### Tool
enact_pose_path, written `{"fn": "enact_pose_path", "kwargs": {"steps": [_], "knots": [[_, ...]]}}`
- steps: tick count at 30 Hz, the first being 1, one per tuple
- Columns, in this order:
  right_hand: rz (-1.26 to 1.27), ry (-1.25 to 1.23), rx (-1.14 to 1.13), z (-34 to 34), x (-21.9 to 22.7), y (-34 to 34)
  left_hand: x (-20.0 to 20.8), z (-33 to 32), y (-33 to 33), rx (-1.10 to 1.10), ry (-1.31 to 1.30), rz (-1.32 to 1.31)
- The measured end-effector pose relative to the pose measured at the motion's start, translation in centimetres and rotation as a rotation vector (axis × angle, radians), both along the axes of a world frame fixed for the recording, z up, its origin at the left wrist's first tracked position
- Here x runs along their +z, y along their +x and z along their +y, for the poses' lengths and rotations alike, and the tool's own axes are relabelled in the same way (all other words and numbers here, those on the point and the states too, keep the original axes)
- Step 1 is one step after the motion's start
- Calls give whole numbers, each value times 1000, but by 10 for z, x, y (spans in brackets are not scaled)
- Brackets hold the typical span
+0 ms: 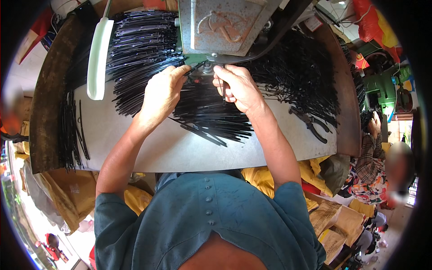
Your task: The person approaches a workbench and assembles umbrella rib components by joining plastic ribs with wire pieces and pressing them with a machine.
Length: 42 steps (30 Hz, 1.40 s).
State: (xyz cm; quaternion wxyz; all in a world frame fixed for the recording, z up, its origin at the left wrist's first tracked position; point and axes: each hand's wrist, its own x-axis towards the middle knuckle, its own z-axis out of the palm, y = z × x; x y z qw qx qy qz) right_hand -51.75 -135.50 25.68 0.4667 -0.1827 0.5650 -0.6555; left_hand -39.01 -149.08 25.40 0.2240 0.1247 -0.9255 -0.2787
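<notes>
Thin black strip (224, 96), pinched in right fingers (221, 72), end jutting out, left fingers (182, 70) pinching dark piece (195, 68)

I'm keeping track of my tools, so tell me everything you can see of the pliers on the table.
The pliers are dark, nearly black, with a metal-looking head and two slim handles spread apart. They lie flat on the pale tabletop, right of the right forearm, head toward the upper left, handles toward the lower right. The heap of black strips sits just beyond; whether any strip touches them is unclear. Neither of the hands touches them.
</notes>
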Motion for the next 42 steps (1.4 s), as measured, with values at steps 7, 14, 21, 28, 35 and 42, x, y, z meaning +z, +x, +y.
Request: {"fn": "enact_pose_path", "kwargs": {"steps": [7, 14, 21, 28, 35, 42], "knots": [[39, 18, -8, -2, -1, 1, 4, 3, -1, -4, 26, -46], [56, 22, -25, -5, 2, 4, 1, -4, -1, -33, 12, -14], [7, 46, -51, -6, 0, 5, 12, 0, 3, 32, -345, -134], [-8, 1, -38, -5, -2, 7, 28, -6, 24, -41, 1136, -416], [-117, -104, 47, -9, -5, 18, 20, 19, 25, -96, 996, -382], [-237, -270, -369, 8, -13, -16, 13, 47, 14, -60, 529, 167]]}}
